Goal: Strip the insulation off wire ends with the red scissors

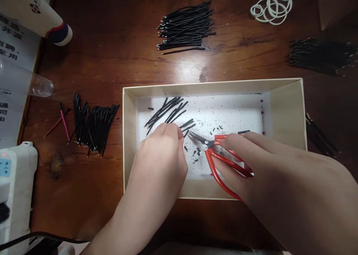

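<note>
The left hand point(159, 161) sits inside a shallow cardboard box point(285, 109) on the wooden surface point(140, 53), its grip curled down at the near end of a loose group of black wires point(165, 111); I cannot tell whether it has hold of any. The right hand point(279, 169) has its grip closed around red-handled pliers point(213, 169), their nose pointing left, just beside the wires and above scattered black scraps point(198, 150). Bundles of black wire point(186, 25) lie beyond the box, and 2 red wires point(60, 120) lie to its left.
</note>
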Available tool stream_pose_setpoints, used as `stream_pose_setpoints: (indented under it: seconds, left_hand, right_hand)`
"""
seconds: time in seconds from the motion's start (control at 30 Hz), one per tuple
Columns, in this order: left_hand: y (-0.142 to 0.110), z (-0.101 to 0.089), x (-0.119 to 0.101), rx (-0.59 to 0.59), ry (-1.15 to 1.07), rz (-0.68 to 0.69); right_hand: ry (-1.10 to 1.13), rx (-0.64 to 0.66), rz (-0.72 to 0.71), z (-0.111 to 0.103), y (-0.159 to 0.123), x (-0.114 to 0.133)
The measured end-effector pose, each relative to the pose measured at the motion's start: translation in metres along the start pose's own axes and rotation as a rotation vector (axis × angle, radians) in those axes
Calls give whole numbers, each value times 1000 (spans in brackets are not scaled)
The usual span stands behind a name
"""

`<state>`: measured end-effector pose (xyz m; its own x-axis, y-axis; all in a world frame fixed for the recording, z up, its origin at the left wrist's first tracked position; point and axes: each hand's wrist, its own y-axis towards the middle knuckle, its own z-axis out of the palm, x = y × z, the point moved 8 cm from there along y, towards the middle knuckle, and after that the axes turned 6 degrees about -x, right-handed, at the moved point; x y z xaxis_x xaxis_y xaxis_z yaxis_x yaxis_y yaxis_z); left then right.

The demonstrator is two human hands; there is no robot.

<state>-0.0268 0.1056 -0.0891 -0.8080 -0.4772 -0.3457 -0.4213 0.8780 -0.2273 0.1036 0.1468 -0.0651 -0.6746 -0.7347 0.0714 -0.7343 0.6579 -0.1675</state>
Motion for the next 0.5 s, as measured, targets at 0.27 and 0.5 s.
stream_pose_setpoints:
  seconds: [0.27,0.5]
  left_hand:
    - [0,0,-1,0,2,0]
    - [0,-1,-1,1,13,3]
  right_hand:
    - [48,-42,1,-4,2,0]
    - [84,-74,34,-5,4,-3]
